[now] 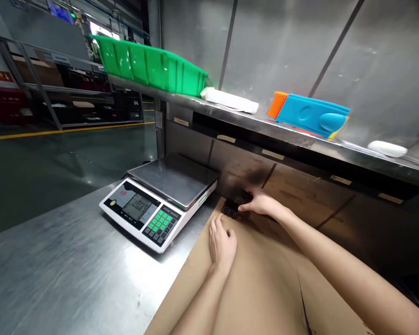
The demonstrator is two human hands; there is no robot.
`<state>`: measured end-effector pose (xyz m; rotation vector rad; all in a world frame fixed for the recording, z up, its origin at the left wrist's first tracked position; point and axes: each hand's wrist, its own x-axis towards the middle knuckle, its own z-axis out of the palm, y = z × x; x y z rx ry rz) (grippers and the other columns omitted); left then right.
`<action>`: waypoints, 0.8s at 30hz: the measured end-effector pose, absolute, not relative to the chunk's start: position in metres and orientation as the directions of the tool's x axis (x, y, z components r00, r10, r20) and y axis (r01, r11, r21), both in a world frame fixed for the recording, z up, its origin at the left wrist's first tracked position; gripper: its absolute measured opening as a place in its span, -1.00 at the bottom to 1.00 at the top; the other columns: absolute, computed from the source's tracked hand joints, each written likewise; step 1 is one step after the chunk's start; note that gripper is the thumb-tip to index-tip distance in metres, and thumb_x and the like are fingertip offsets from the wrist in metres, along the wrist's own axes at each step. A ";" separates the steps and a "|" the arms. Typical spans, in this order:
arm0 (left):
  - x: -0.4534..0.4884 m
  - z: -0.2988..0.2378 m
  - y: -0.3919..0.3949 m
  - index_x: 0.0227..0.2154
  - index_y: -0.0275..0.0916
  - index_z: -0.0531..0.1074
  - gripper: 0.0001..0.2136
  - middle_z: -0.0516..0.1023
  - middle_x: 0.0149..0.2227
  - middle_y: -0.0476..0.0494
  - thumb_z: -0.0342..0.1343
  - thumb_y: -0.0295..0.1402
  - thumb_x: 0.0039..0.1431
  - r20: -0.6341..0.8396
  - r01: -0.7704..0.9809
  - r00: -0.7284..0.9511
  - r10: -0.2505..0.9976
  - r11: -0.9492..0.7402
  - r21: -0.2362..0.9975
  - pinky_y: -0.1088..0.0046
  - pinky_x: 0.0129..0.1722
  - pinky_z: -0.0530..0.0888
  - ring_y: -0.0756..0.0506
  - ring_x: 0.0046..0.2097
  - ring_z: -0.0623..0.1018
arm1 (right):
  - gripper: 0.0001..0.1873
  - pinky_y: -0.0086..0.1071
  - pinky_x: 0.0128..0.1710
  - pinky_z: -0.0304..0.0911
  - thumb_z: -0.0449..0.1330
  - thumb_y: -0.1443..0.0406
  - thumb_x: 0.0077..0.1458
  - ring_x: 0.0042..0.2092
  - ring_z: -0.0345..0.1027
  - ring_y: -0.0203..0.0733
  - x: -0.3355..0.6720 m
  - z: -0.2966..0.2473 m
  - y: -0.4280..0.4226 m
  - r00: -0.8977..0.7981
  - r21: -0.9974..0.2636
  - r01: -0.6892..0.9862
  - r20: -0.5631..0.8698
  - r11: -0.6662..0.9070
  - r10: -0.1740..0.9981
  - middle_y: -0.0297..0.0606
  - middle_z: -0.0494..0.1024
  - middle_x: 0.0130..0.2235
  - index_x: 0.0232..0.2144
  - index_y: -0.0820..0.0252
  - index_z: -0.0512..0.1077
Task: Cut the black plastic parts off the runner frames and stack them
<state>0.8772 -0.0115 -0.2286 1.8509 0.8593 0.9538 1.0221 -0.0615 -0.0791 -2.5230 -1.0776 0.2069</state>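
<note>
At the far end of the brown cardboard sheet, close to the metal back panel, both my bare arms reach forward from the lower edge of the view. My right forearm slants in from the right, and my right hand bends inward, thumb below and fingers above, gripping one of the black ribbed parts between them. My left hand lies low over the cardboard near its left edge, palm down, empty, with the fingers loosely curved forward and the thumb spread away from them. Its fingertips are just short of the parts; whether they touch, I cannot tell.

The parts sit bunched together at the cardboard's far corner, near the right corner of the digital weighing scale. They are nearly black, with thin, paler curved ridges set close in rows. Shadow and my right hand hide some of them, so I cannot count them. The scale stands on the steel tabletop, its display lit.
</note>
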 end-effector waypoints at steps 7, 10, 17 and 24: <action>0.875 -0.222 -0.014 0.12 -0.21 0.35 -0.50 0.47 0.18 -0.30 0.00 -0.66 0.12 0.255 0.225 0.485 0.836 -0.401 0.888 0.15 0.26 0.39 -0.27 0.26 0.46 | -0.67 -0.06 0.02 0.47 0.28 0.14 0.31 -0.01 0.52 -0.05 1.036 -0.102 -0.008 0.628 -0.266 0.730 -0.104 -0.630 0.772 -0.15 0.58 0.02 0.00 0.23 0.50; 0.875 -0.221 -0.015 0.12 -0.22 0.36 -0.50 0.47 0.19 -0.31 -0.01 -0.67 0.11 0.241 0.243 0.494 0.836 -0.399 0.884 0.17 0.25 0.40 -0.26 0.25 0.47 | -0.66 -0.07 0.01 0.47 0.31 0.15 0.28 -0.01 0.52 -0.05 1.036 -0.109 -0.008 0.622 -0.224 0.740 -0.134 -0.635 0.772 -0.14 0.58 0.01 0.00 0.23 0.50; 0.874 -0.219 -0.016 0.11 -0.24 0.35 -0.52 0.45 0.21 -0.33 -0.01 -0.67 0.14 0.220 0.254 0.514 0.829 -0.392 0.884 0.13 0.24 0.40 -0.26 0.26 0.45 | -0.57 -0.04 0.03 0.46 0.35 0.15 0.24 0.02 0.51 -0.01 1.040 -0.119 -0.016 0.620 -0.199 0.748 -0.129 -0.633 0.774 -0.10 0.56 0.05 0.08 0.24 0.47; 0.875 -0.220 -0.016 0.09 -0.21 0.36 -0.53 0.47 0.20 -0.31 -0.01 -0.68 0.12 0.225 0.247 0.507 0.832 -0.390 0.887 0.14 0.22 0.41 -0.26 0.24 0.47 | -0.45 -0.06 0.02 0.46 0.44 0.14 0.12 -0.01 0.53 0.00 1.038 -0.130 -0.017 0.590 -0.277 0.758 -0.097 -0.591 0.802 -0.09 0.60 0.01 0.09 0.25 0.47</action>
